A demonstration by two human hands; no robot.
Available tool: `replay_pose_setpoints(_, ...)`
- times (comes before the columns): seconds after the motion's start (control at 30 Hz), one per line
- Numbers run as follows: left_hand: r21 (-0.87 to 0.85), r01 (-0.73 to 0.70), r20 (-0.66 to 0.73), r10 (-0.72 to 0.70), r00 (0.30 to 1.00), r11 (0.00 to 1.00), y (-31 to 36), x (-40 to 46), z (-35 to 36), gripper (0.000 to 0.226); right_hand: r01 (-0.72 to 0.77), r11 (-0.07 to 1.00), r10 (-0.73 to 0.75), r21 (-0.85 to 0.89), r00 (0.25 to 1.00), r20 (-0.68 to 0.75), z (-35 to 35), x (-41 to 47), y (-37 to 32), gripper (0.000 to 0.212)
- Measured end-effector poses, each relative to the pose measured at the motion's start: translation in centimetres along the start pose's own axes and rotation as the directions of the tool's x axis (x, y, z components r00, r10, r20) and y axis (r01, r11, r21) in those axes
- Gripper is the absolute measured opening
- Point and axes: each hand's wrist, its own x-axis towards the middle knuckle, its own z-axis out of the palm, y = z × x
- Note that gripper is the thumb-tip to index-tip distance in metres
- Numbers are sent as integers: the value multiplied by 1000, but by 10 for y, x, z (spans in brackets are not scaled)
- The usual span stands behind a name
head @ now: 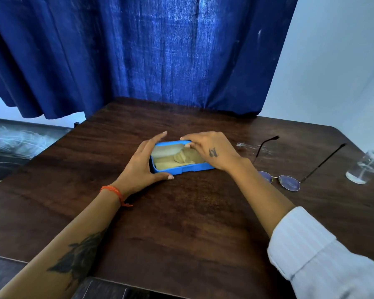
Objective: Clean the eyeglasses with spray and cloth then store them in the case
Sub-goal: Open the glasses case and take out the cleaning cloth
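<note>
A person is leaning over a dark wooden bench [181, 212], working at an open blue case [183, 168] that is lying at its middle. The left hand [143, 162] is bracing the case's left end, thumb along the near wall and fingers spread past the far corner, a loose steadying grip rather than a clamp. The right hand [212, 151] is reaching over the far rim, its fingertips [187, 145] pinching together on the pale folded cloth [179, 158] lying inside the case.

The eyeglasses [285, 181] are resting well to the right of the case, lenses down toward the near side and temples unfolded, pointing away. Farther right, at the frame's edge, a clear spray bottle [367, 167] is standing on the bench; its cap is partly cut off from view.

By the look of it, the job is only beginning: the cloth is being drawn out of the case, and neither glasses nor bottle is being touched. The next move is calling for the cloth to be lifted clear while the left hand is keeping the light case from sliding, then for a reach to the right toward the bottle and the glasses. A blue curtain [138, 50] is hanging behind the bench.
</note>
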Motion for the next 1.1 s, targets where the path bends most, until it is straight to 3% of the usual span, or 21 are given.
replay_pose_setpoints(0.1,-6,9,-6,-9,1000,1000,1,0,-1,104,-62,990,61,126,998,14,2,6,0,28)
replay_pose_setpoints(0.17,7,11,-2,-11,1000,1000,1,1,-1,102,-50,990,79,133,971,-225,8,-3,-5,26)
replay_pose_setpoints(0.23,7,8,-1,-8,1000,1000,0,1,0,102,-104,982,169,158,860,-481,16,-20,-14,15)
replay_pose_setpoints(0.27,7,6,-2,-6,1000,1000,0,1,0,101,-145,971,225,190,821,-524,20,-27,-18,10)
replay_pose_setpoints(0.3,9,7,-3,-7,1000,1000,-1,1,0,102,-191,959,273,207,815,-511,22,-31,-20,9)
replay_pose_setpoints(0.43,18,13,-7,-13,1000,1000,-1,2,1,104,-451,878,477,159,854,-210,28,-28,-27,24)
replay_pose_setpoints(0.53,21,11,-2,-11,1000,1000,0,1,1,104,-604,791,612,97,783,-109,33,-14,-35,38)
replay_pose_setpoints(0.67,25,19,2,-19,1000,1000,0,1,0,104,-710,691,722,137,689,-71,41,1,-41,26)
replay_pose_setpoints(0.8,40,13,-12,-13,1000,999,-1,2,0,102,-682,699,713,212,689,-134,38,-5,-40,14)
replay_pose_setpoints(0.9,52,31,-30,-29,999,998,-2,4,0,101,-552,671,695,494,701,-160,27,-18,-34,13)
replay_pose_setpoints(1.0,61,28,-34,-26,999,998,0,3,-1,100,-391,544,695,742,706,-138,8,-34,-36,17)
replay_pose_setpoints(1.1,75,38,-26,-36,999,996,2,1,-1,103,-331,329,706,885,708,2,-4,-51,-33,23)
